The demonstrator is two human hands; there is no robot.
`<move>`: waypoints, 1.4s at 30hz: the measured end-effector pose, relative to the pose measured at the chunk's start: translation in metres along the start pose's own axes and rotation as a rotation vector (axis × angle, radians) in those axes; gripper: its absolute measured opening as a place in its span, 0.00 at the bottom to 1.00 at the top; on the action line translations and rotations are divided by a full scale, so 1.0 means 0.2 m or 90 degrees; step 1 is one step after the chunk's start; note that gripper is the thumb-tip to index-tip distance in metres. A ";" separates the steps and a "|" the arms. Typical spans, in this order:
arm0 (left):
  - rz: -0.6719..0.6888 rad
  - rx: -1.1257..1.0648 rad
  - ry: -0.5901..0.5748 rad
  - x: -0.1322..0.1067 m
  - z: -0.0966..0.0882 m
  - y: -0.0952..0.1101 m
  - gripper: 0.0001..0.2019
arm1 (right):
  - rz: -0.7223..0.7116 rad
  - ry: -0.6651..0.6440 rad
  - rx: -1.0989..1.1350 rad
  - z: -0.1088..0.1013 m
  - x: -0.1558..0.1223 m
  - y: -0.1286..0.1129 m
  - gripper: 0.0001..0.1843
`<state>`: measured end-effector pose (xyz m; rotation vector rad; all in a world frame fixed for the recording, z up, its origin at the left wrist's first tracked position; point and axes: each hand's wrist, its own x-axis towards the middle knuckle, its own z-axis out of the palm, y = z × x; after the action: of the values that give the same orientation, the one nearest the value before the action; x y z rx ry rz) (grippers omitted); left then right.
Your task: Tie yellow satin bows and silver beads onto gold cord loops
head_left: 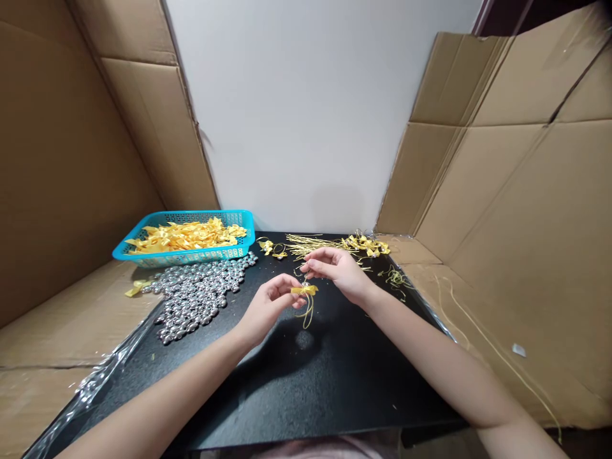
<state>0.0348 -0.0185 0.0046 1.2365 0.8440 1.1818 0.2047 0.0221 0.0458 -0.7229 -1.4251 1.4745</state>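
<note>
Over the middle of the black table, my left hand [272, 305] pinches a small yellow ribbon bow [305, 290] with a silver bell at its centre. A loop of yellow cord [308, 315] hangs below the bow. Just above and to the right, my right hand [340, 271] has its thumb and fingertips closed on the thin upper end of the cord, close to the bell. Exactly how the cord runs between the fingertips is too small to make out.
A turquoise basket [191, 257] of yellow bows stands back left. Many silver bells [196, 296] lie before it. Behind my right hand are cut gold cords [306, 245], finished bows [366, 244] and a cord tangle [396, 278]. Cardboard walls [516, 191] flank the black table [306, 395].
</note>
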 end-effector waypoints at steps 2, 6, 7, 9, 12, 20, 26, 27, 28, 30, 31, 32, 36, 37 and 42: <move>-0.003 -0.013 0.000 0.00 0.00 0.00 0.07 | 0.003 -0.003 0.002 0.00 0.00 0.00 0.17; 0.004 0.021 0.011 0.00 0.00 0.00 0.10 | 0.005 -0.003 0.007 0.01 0.00 0.00 0.16; 0.006 0.031 0.011 0.00 0.00 0.00 0.11 | 0.006 -0.003 0.006 0.01 0.00 0.00 0.16; 0.008 0.039 0.007 0.00 0.00 -0.01 0.12 | 0.007 0.001 0.006 0.01 -0.01 0.01 0.15; 0.016 0.046 0.006 0.00 0.00 -0.02 0.13 | 0.013 0.012 0.005 0.01 -0.01 0.01 0.15; 0.038 0.057 -0.024 0.00 -0.01 -0.02 0.12 | 0.041 0.032 0.069 0.00 0.01 0.01 0.18; -0.026 0.051 -0.106 -0.01 0.03 -0.07 0.14 | 0.032 0.068 0.156 0.00 0.04 0.00 0.20; -0.032 0.052 -0.116 -0.02 0.04 -0.08 0.14 | 0.032 0.073 0.164 0.00 0.03 0.00 0.21; -0.037 0.052 -0.124 -0.02 0.04 -0.08 0.14 | 0.031 0.076 0.170 0.00 0.03 -0.01 0.21; -0.044 0.050 -0.137 -0.02 0.05 -0.09 0.14 | 0.032 0.067 0.165 0.00 0.03 -0.02 0.20; -0.046 0.050 -0.141 -0.02 0.05 -0.09 0.14 | 0.040 0.053 0.154 0.00 0.02 -0.02 0.20; -0.045 0.051 -0.141 -0.02 0.06 -0.09 0.14 | 0.055 0.030 0.139 -0.01 0.02 -0.02 0.19; -0.036 0.068 -0.121 -0.02 0.06 -0.09 0.16 | 0.102 -0.057 0.074 -0.01 0.01 -0.03 0.16; -0.035 0.072 -0.115 -0.02 0.06 -0.09 0.15 | 0.095 -0.069 0.067 -0.01 0.01 -0.03 0.15; -0.008 0.082 -0.104 -0.01 0.04 -0.10 0.14 | 0.124 -0.131 0.044 -0.03 0.00 -0.06 0.12</move>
<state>0.0465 -0.0215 -0.0129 1.4111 0.8142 1.0130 0.2131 0.0227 0.0568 -0.6979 -1.4805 1.7831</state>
